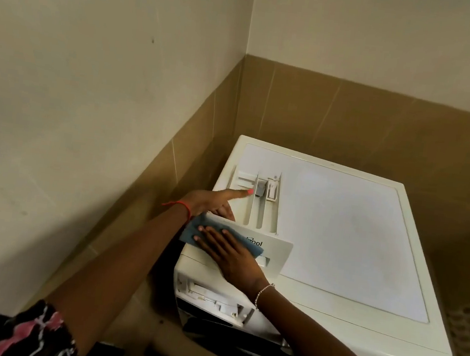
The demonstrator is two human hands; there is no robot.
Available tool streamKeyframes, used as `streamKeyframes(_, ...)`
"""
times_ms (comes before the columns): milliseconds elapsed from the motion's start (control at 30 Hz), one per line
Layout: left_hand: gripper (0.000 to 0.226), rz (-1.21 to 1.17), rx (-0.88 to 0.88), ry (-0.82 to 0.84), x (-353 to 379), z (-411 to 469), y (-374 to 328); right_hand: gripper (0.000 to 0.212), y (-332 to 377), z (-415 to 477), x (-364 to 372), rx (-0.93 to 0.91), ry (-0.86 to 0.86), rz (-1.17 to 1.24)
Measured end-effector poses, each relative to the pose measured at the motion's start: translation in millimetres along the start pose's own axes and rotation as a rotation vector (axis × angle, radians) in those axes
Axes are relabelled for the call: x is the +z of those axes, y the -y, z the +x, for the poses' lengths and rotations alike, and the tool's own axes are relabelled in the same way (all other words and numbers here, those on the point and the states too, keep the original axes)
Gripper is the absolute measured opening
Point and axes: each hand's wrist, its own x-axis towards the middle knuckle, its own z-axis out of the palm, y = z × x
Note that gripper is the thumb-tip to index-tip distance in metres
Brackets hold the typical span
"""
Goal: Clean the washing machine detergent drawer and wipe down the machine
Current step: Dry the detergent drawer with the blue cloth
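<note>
Walls (91, 88): cream above and brown tile (352, 118) below, meeting in a corner behind the washing machine.
Washing machine (338, 233): white, seen from above, pushed into the corner, its flat top facing up.
Drawer slot (214, 295): an open cavity on the washing machine's front, at its upper left corner.
Detergent drawer (256, 212): out of the slot and lying on the left part of the washing machine's top. Its long compartments face up and its white front panel (276, 251) is toward the person.
Left hand (210, 201): at the drawer's left side. One finger stretches along the side wall and the others curl round the drawer's edge, holding it.
Right hand (231, 255): flat, with straight fingers pressing a cloth onto the drawer's front panel.
Cloth (188, 232): blue, spread under the right hand and overhanging the panel's left end.
Wrists: a red thread (179, 203) on the left and a pale bead bracelet (263, 292) on the right.
</note>
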Motion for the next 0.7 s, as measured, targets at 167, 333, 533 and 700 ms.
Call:
streamKeyframes(167,0.063,0.342,0.095,-0.046,16,8,-15,0.08,-3,-5,8,-0.134,0.151,-0.061)
streamKeyframes(333,0.051,0.472,0.302,-0.115,26,9,-2,0.067,-2,-6,11,-0.219,0.128,-0.141)
streamKeyframes(533,0.045,0.461,0.449,-0.297,37,6,19,0.072,-9,-9,5,-0.298,0.139,-0.223)
streamKeyframes(700,0.046,0.483,0.453,-0.342,38,7,18,0.083,-23,-32,4,-0.288,0.161,-0.199)
